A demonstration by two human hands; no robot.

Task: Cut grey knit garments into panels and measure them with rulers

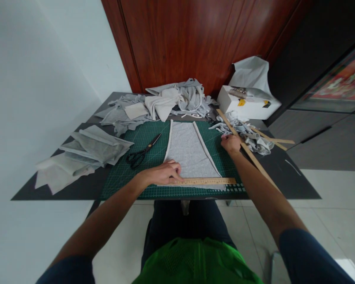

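A grey piece of fabric (187, 148) with rolled side edges lies flat on the green cutting mat (149, 169), wider toward me. Across its near end rests a wooden ruler (208, 181). My left hand (167, 172) presses on the ruler's left end, fingers bent against it. My right hand (231, 144) is closed at the mat's right side, next to a long wooden strip (256, 161); whatever its fingers hold is too small to make out. Black-handled scissors (142, 152) lie on the mat, left of the fabric, blades pointing away to the right.
Heaped grey cloth (189, 96) lines the table's back edge. Folded fabric pieces (96, 146) lie at the left. On the right are cloth scraps (258, 142), more wooden strips (272, 140) and a white box (245, 104). A wooden door (189, 39) stands behind the table.
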